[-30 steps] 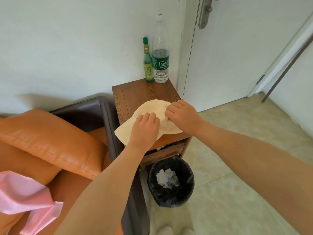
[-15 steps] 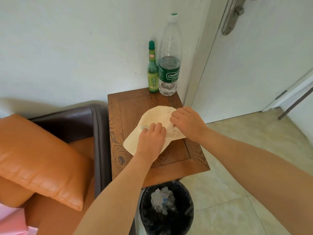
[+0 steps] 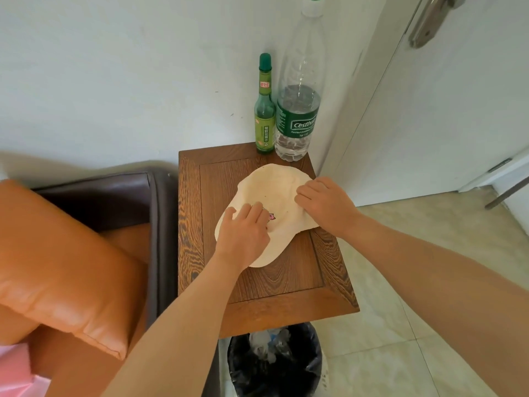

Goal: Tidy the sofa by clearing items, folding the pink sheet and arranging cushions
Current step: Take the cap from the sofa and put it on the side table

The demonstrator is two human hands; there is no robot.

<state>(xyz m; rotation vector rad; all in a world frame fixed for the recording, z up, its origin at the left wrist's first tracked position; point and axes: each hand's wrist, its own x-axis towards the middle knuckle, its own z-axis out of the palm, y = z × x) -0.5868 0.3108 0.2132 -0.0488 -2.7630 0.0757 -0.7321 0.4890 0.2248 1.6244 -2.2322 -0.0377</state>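
Cream cap (image 3: 274,207) lies flat on wooden side table (image 3: 286,285), small pink embroidered mark near its middle, brim toward 7 o'clock. Left hand (image 3: 243,233) rests on brim side, fingers loosely bent, pressing cloth. Right hand (image 3: 326,204) at 3 o'clock edge of cap, fingers curled, pinching fabric. Two bottles (image 3: 297,110) at 12 o'clock. Orange cushion (image 3: 63,267) at 9 o'clock.
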